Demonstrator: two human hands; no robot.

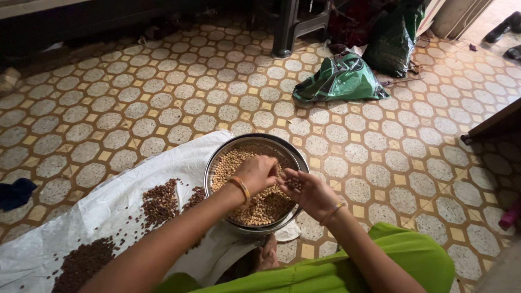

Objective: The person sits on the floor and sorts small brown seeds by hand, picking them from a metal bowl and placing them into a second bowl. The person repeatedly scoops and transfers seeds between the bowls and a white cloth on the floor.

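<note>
A round steel bowl (pixel 239 142) full of pale tan peanuts (pixel 266 206) sits on a white sheet (pixel 108 201) on the floor. My left hand (pixel 256 172) hovers over the bowl with its fingers bunched, pinching at peanuts. Just to its right, my right hand (pixel 309 190) is cupped palm-up over the bowl's rim and holds a few dark-skinned peanuts. The two hands almost touch. Each wrist wears a thin orange bangle.
Piles of dark brown peanuts (pixel 160 202) lie on the sheet left of the bowl. A green plastic bag (pixel 342 78) and a dark bag (pixel 393 40) rest on the patterned tile floor beyond, near a black furniture leg (pixel 285 30). Green cloth (pixel 412 260) covers my lap.
</note>
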